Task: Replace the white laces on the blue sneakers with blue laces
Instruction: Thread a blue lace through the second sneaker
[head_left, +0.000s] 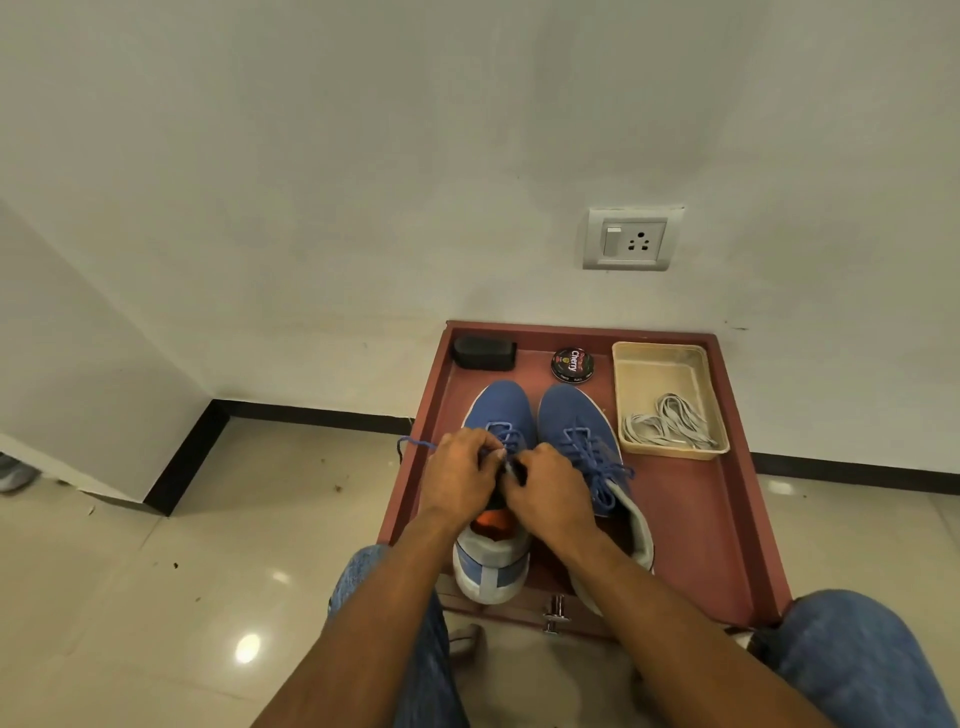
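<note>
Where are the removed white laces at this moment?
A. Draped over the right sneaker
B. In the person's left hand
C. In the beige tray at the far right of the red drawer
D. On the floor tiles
C: the white laces lie bunched in the beige tray, apart from both sneakers.

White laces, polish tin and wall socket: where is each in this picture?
white laces (670, 428), head view, on the middle of the bundle lying in the beige tray.
polish tin (572, 365), head view, on the centre of its black lid.
wall socket (629, 240), head view, on the middle of its faceplate.
</note>
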